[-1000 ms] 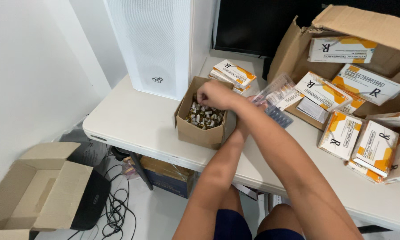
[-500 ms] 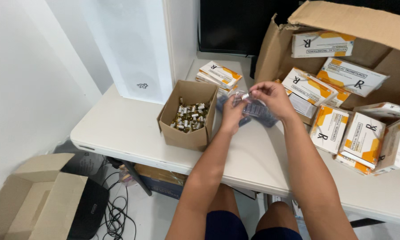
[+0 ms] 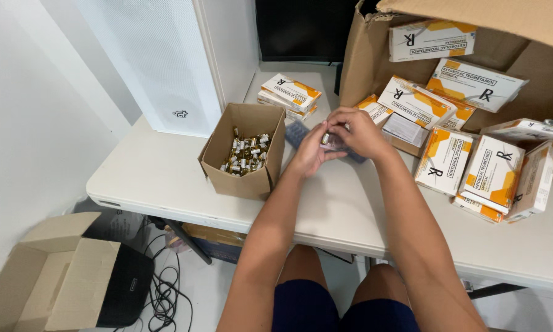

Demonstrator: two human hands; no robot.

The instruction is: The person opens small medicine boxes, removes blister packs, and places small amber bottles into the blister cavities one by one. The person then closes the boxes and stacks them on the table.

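Observation:
My left hand (image 3: 312, 152) and my right hand (image 3: 357, 131) meet above the white table (image 3: 166, 178), both gripping a clear plastic tray of small vials (image 3: 335, 142). Left of my hands stands a small open cardboard box (image 3: 243, 184) holding several small amber vials (image 3: 244, 155). A second blue-grey blister tray (image 3: 296, 131) lies on the table just behind my left hand, partly hidden.
Several white-and-orange medicine cartons (image 3: 467, 163) lie to the right, some spilling from a big cardboard box (image 3: 534, 92). A stack of cartons (image 3: 287, 95) sits at the back. A white panel (image 3: 160, 61) stands at the left. On the floor: an open cardboard box (image 3: 49, 276), black cables (image 3: 166, 295).
My left hand has come out of the small vial box and moved right. Both hands now hold the clear tray together, right of the box.

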